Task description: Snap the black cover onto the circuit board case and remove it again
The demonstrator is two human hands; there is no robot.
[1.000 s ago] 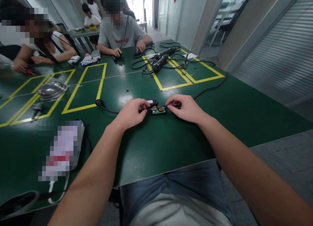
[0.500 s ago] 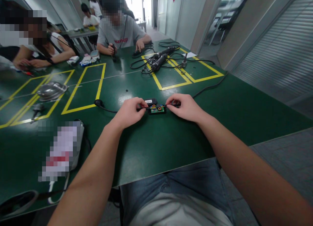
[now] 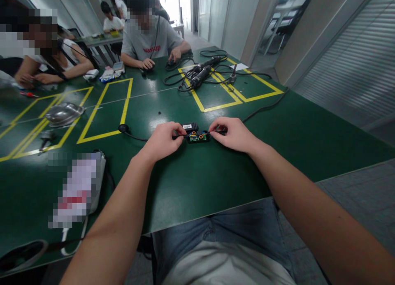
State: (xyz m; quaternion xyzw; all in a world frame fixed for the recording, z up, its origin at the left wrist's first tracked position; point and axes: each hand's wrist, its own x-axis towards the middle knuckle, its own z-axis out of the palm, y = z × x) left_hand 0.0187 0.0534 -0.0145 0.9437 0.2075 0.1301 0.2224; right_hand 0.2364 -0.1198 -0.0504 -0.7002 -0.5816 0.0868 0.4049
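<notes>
Two bare hands work at the near middle of a green table (image 3: pixel 173 202), one at each end of a small circuit board (image 3: pixel 198 138) seated in an open black casing (image 3: pixel 199 142). The left hand (image 3: pixel 168 140) pinches a black cable (image 3: pixel 137 138) between thumb and fingers, just beside the board's left end; the cable runs left to a round black plug (image 3: pixel 124 128). The right hand (image 3: pixel 232 133) pinches a black cord (image 3: pixel 265 108) at the right end, which trails far right. Just beyond the board lies a black cover (image 3: pixel 193 126) with a white label (image 3: pixel 187 126). Farther off, corded black handheld tools (image 3: pixel 201 76) lie across yellow tape (image 3: pixel 222 108); a shiny metal bowl (image 3: pixel 64 114) sits at left
</notes>
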